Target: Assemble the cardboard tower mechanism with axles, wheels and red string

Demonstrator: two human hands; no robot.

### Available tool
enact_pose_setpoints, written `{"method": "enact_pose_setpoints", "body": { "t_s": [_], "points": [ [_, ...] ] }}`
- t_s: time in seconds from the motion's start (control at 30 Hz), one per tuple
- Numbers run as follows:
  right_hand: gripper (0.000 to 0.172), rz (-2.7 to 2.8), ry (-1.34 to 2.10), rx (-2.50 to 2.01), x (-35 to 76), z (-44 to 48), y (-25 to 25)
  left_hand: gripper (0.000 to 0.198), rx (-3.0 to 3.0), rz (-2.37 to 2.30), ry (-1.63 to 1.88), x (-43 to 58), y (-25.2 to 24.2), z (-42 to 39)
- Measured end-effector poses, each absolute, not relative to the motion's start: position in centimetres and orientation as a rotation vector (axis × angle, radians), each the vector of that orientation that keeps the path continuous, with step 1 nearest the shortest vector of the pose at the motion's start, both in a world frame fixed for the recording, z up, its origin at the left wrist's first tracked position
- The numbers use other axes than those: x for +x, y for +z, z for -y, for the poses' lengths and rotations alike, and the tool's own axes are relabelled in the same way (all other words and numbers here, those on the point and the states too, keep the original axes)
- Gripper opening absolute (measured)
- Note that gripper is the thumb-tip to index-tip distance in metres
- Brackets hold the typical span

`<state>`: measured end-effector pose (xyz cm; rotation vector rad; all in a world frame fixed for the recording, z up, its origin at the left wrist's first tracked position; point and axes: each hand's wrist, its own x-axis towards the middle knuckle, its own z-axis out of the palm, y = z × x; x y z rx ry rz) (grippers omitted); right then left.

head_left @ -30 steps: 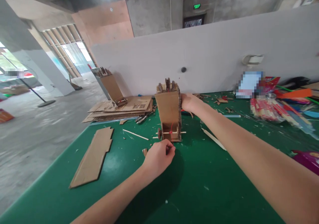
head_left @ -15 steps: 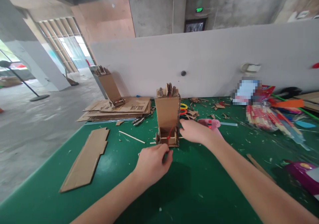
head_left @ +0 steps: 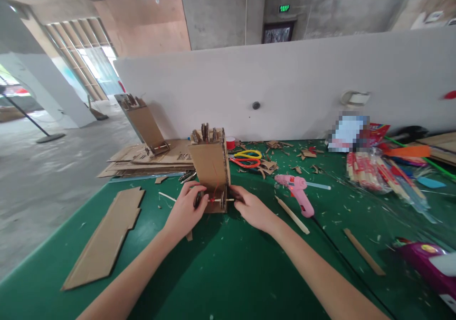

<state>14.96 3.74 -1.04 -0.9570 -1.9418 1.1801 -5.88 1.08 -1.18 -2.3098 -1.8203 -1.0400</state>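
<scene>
A tall cardboard model stands upright on the green table, its top edge lined with upright cardboard pieces. Red string runs down its front to a thin wooden stick set across the low base. My left hand is closed on the left side of the base, thumb and fingers curled at the stick's end. At the other side my right hand has its fingers closed against the right wall, beside the protruding stick end; some fingertips are hidden behind the cardboard.
Right of the model lie a pink glue gun, a wooden strip and scissors. A cut cardboard piece lies left. Behind it, a similar model leans on stacked cardboard. Bagged sticks are at right.
The cardboard model has shifted left and turned slightly. My left hand has moved from its front to the left side; my right hand has come lower, uncovering the glue gun.
</scene>
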Motion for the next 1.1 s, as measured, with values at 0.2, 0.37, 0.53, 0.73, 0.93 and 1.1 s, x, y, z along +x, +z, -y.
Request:
{"method": "enact_pose_setpoints", "body": {
  "t_s": [0.2, 0.37, 0.53, 0.73, 0.93, 1.1],
  "points": [
    [0.04, 2.037, 0.757, -1.095, 15.3, -1.7, -2.2, 0.023, -2.389, 1.801, -0.903, -6.5, -0.7, -1.8],
    [0.037, 2.134, 0.49, -1.318, 15.4, -1.4, -1.7, 0.023, -2.382, 1.787, -0.863, -6.6, -0.7, -2.0],
    [0.027, 2.412, -0.01, -1.656, 14.5, -5.4, 0.2, 0.028, -2.381, 1.823, -0.853, -6.6, -0.7, -1.5],
    [0.032, 2.287, -0.016, -1.799, 14.3, -10.1, 1.2, 0.028, -2.425, 1.832, -0.919, -6.6, -0.8, -0.8],
    [0.041, 2.266, -0.01, -1.892, 14.1, -12.7, 1.6, 0.028, -2.407, 1.864, -0.941, -6.4, -0.8, -0.8],
    [0.034, 2.3, 0.11, -2.07, 13.9, -16.4, 2.4, 0.032, -2.451, 1.848, -0.923, -5.5, -0.7, -0.3]
  ]
}}
